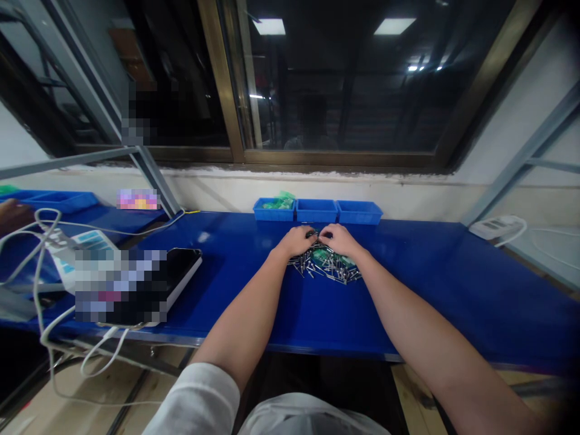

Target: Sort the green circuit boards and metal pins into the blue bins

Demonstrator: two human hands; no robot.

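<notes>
Spread over the blue tabletop (pixel 244 272) is a pile of thin metal pin-like pieces (pixel 342 273), too small to name exactly. Some green material (pixel 321 256) lies among them. At the pile's far left side is my left hand (pixel 299 240), its fingers curled inward. Facing it on the right, my right hand (pixel 343 240) has its fingers bent and pinched over the pile. The two sets of fingertips nearly meet. Whatever sits between the fingers is too small and partly hidden.
Behind the pile stand blue bins (pixel 317 210); the left one holds a green plastic bag (pixel 281 201). A phone-like black device (pixel 181 260) and white cables (pixel 38 290) are at left. Another person's hand (pixel 16 216) shows at far left. A white power strip (pixel 496 226) lies right.
</notes>
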